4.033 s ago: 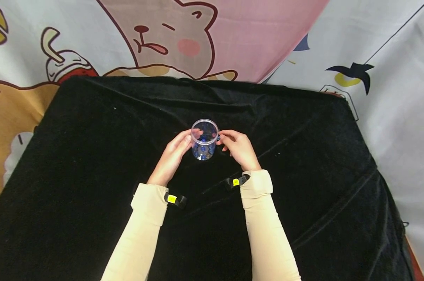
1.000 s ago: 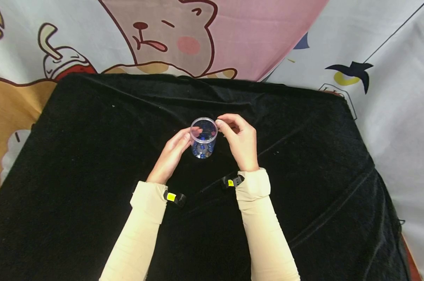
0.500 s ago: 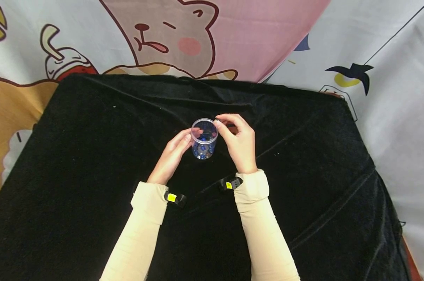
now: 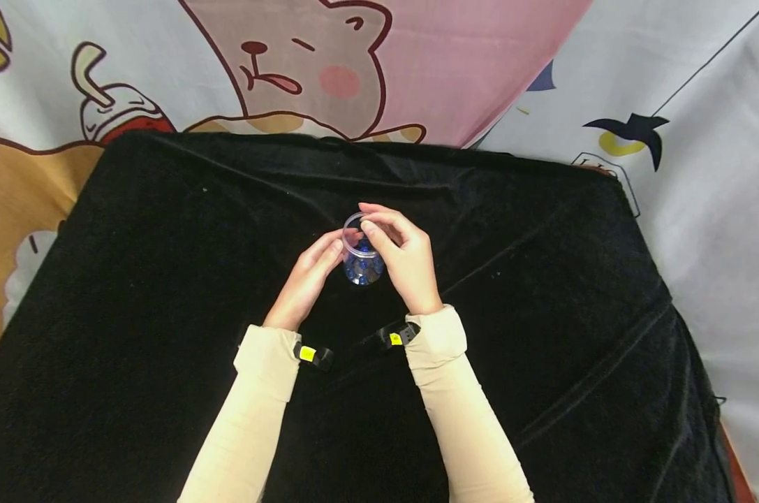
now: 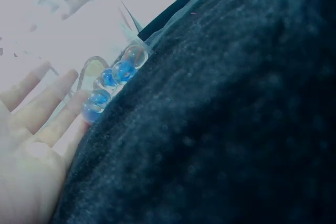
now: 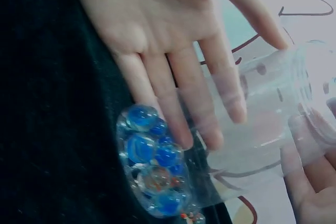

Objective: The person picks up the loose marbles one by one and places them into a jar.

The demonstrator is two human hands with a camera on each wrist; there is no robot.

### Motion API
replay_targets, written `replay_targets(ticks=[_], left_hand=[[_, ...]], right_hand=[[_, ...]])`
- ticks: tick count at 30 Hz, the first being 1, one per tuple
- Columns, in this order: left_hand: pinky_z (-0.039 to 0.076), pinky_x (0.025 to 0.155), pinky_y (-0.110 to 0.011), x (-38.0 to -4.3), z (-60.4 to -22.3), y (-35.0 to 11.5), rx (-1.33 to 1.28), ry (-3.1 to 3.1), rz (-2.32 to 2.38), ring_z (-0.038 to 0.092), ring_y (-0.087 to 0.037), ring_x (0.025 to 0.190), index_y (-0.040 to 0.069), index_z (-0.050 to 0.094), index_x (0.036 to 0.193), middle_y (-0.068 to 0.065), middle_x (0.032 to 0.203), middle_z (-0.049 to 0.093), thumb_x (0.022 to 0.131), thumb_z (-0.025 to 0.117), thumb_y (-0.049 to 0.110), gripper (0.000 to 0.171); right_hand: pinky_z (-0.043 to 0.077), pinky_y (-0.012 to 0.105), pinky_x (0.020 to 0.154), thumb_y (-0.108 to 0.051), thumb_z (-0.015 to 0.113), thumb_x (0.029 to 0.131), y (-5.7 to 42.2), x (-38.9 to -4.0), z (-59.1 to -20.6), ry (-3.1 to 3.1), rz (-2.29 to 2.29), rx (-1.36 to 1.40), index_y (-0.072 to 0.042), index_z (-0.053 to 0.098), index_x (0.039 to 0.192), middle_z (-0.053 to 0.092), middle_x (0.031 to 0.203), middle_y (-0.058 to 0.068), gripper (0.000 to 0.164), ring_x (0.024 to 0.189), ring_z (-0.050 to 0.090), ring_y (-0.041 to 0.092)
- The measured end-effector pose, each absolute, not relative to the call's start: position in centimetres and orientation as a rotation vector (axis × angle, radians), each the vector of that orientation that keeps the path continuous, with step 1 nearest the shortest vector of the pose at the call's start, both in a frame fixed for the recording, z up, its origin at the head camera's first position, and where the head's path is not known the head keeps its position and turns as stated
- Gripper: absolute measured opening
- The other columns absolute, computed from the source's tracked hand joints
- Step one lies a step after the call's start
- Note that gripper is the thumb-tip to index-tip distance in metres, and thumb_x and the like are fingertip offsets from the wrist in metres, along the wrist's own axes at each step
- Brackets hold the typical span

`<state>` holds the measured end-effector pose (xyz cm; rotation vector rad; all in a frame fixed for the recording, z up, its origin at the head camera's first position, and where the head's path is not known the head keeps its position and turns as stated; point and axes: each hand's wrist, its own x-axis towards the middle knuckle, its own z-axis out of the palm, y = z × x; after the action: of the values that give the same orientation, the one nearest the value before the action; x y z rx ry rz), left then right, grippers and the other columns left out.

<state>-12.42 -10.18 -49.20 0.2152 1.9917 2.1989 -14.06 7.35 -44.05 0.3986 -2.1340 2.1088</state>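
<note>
Two hands at clear plastic cup (image 4: 362,260) of blue glass marbles (image 6: 152,156) | left hand (image 4: 308,274): straight fingers against its side | right hand (image 4: 403,258): fingertips pinched above rim, contents unclear | black velvet cloth (image 4: 165,279) beneath

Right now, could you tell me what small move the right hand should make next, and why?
Probably open the fingertips and let go over the cup. The right hand sits above the rim with fingers pinched, though what they pinch is hidden. The left hand steadies the cup's side with straight fingers, and blue marbles already lie at the bottom.

Can't see far rim of clear plastic cup (image 4: 358,260), behind right hand (image 4: 404,258); left wrist view washed out, blurry.
</note>
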Motion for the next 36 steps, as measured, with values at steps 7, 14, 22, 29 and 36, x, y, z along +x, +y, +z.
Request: replay_targets(ticks=[7,14,22,29,36], left_hand=[[0.035,0.125,-0.044,-12.32,-49.20,-10.29,0.218,2.014,2.172,0.052,-0.019,0.141,0.013,0.054,0.145,-0.004,0.149,0.058,0.108,0.047,0.038,0.045],[0.036,0.124,-0.044,-12.26,-49.53,-10.49,0.234,2.002,2.188,0.052,-0.019,0.142,0.012,0.055,0.145,-0.005,0.149,0.059,0.108,0.048,0.037,0.044],[0.035,0.124,-0.044,-12.21,-49.32,-10.43,0.233,1.995,2.186,0.052,-0.018,0.142,0.013,0.054,0.145,-0.004,0.150,0.058,0.108,0.048,0.037,0.045],[0.035,0.125,-0.045,-12.25,-49.39,-10.35,0.240,2.002,2.182,0.051,-0.019,0.143,0.014,0.054,0.145,-0.004,0.150,0.058,0.109,0.047,0.036,0.043],[0.036,0.124,-0.045,-12.36,-49.40,-10.31,0.246,2.007,2.184,0.052,-0.019,0.142,0.013,0.054,0.145,-0.005,0.150,0.058,0.109,0.047,0.037,0.044]], right_hand=[[0.048,0.031,0.114,-0.013,0.066,0.100,7.37,-14.05,-44.19,-2.134,2.143,0.402,0.002,0.069,0.116,0.070,0.134,0.012,0.022,0.128,0.066,0.018],[0.047,0.031,0.115,-0.015,0.063,0.102,7.55,-14.02,-44.47,-2.169,2.129,0.441,0.000,0.068,0.118,0.070,0.133,0.012,0.022,0.128,0.066,0.017],[0.047,0.031,0.115,-0.017,0.060,0.104,7.65,-14.10,-44.51,-2.199,2.102,0.459,0.001,0.067,0.117,0.070,0.134,0.013,0.023,0.128,0.065,0.017],[0.045,0.032,0.117,-0.013,0.059,0.104,7.81,-14.15,-44.62,-2.192,2.094,0.497,0.002,0.066,0.121,0.069,0.134,0.015,0.023,0.130,0.064,0.019],[0.044,0.031,0.118,-0.012,0.058,0.104,7.90,-14.28,-44.68,-2.186,2.086,0.521,0.001,0.067,0.121,0.069,0.133,0.015,0.023,0.131,0.063,0.018]])
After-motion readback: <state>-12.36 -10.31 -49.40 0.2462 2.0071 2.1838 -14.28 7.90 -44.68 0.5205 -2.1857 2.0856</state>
